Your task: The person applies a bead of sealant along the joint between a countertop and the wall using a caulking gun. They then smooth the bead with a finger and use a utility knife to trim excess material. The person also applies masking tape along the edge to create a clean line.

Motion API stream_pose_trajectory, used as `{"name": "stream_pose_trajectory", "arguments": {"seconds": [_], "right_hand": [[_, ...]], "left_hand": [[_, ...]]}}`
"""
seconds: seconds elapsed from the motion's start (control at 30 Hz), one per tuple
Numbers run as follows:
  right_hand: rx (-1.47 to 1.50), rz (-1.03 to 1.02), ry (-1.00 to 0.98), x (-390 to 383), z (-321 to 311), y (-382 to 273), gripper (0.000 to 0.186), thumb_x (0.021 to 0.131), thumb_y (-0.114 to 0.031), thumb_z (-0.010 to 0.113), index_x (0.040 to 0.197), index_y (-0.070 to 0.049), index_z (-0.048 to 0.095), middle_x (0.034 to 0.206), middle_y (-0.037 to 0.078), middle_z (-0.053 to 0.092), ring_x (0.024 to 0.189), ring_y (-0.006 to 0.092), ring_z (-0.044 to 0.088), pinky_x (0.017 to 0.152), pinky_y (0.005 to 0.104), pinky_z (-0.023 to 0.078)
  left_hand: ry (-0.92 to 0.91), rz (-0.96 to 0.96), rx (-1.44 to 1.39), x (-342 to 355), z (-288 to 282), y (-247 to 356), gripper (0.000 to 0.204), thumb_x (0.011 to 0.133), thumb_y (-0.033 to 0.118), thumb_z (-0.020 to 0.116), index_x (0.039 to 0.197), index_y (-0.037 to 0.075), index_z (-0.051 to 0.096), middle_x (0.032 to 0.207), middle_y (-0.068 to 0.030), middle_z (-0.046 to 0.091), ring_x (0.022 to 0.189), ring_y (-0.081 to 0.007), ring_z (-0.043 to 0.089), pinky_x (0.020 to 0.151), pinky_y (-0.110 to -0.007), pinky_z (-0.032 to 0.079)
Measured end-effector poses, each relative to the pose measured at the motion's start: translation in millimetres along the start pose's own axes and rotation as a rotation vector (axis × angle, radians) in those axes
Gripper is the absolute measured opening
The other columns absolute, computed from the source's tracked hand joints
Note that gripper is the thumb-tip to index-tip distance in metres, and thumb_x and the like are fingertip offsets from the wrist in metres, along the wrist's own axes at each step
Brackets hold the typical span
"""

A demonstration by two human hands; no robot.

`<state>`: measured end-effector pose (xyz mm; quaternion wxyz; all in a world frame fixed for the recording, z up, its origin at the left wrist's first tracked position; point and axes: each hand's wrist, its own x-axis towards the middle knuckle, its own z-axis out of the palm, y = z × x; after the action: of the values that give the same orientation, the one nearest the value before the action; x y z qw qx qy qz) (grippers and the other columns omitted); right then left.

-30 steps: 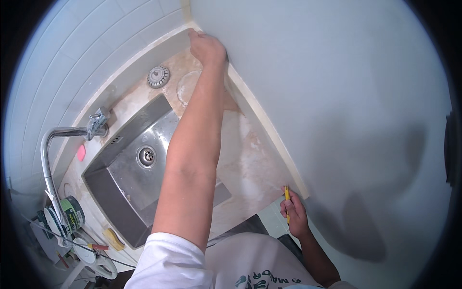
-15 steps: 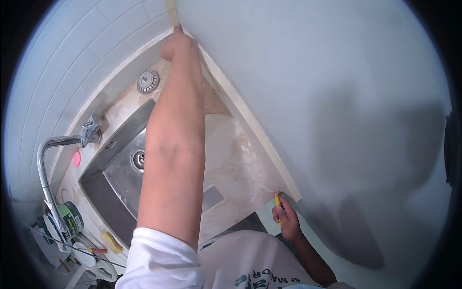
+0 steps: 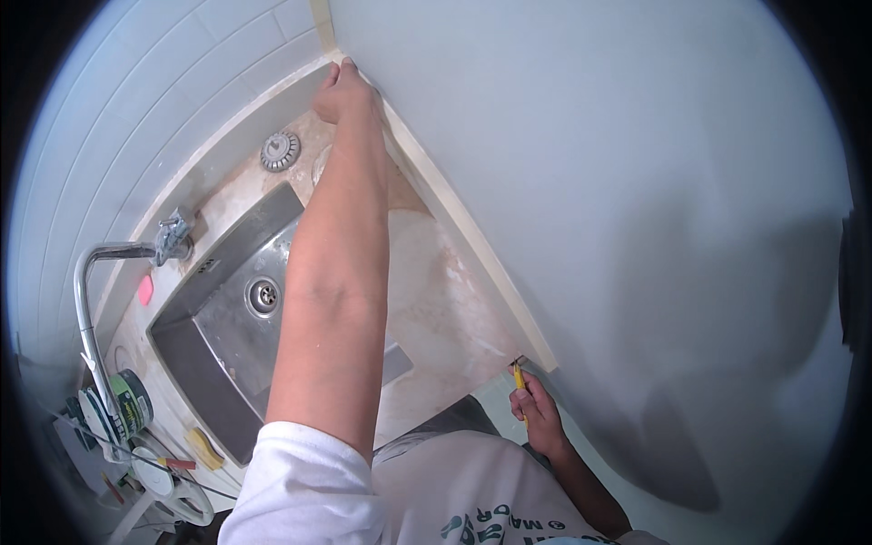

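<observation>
At the top, my left hand (image 3: 341, 95) reaches into the corner, fingers bent against the beige strip (image 3: 463, 232) along the top of the splashback where the walls meet; whether they grip anything is unclear. Its forearm crosses the steel sink (image 3: 227, 338), partly hiding the basin. My right hand (image 3: 541, 418) is closed round a yellow utility knife (image 3: 519, 386), held upright at the stained countertop's (image 3: 454, 345) front edge, near the strip's lower end.
A chrome faucet (image 3: 84, 309) stands left of the sink, beside a pink pad (image 3: 145, 291). A round strainer (image 3: 280, 151) lies behind. Lower left are a green tub (image 3: 133, 401), a yellow sponge (image 3: 204, 448) and cables. A plain wall (image 3: 690, 109) fills the right side.
My left hand has shifted leftward in view from a second ago, and its fingertips sit slightly lower than half a second ago. My right hand, still holding the knife, appears slightly farther left.
</observation>
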<state>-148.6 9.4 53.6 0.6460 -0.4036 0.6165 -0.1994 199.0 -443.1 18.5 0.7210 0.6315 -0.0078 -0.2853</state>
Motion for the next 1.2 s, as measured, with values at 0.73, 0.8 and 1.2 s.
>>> {"name": "stream_pose_trajectory", "arguments": {"seconds": [0.73,0.8,1.2], "right_hand": [[0.051,0.016,0.017,-20,-20,27,0.044,0.112,-0.02,0.045,0.151,0.001,0.046,0.085,-0.001,0.048,0.073,0.0076,0.042,0.068,0.0235,0.039],[0.054,0.033,0.036,-23,-19,29,0.045,0.112,-0.02,0.045,0.151,0.001,0.045,0.085,-0.001,0.048,0.073,0.0076,0.042,0.068,0.0234,0.039],[0.058,0.064,0.086,-24,-8,36,0.044,0.114,-0.023,0.042,0.151,-0.001,0.046,0.083,0.0,0.049,0.071,0.0082,0.042,0.067,0.0245,0.039]], "left_hand": [[-0.139,0.154,-0.088,3,-5,-30,0.048,0.098,0.017,0.074,0.141,-0.001,0.064,0.115,-0.0162,0.073,0.103,-0.0227,0.069,0.09,-0.036,0.055],[-0.075,0.072,-0.124,14,-7,-20,0.039,0.094,0.017,0.078,0.128,-0.003,0.07,0.108,-0.0159,0.074,0.099,-0.0239,0.07,0.085,-0.037,0.057],[0.118,-0.412,-0.247,19,14,40,0.017,0.089,0.004,0.079,0.093,-0.009,0.069,0.078,-0.0153,0.069,0.05,-0.022,0.059,0.04,-0.036,0.043]]}}
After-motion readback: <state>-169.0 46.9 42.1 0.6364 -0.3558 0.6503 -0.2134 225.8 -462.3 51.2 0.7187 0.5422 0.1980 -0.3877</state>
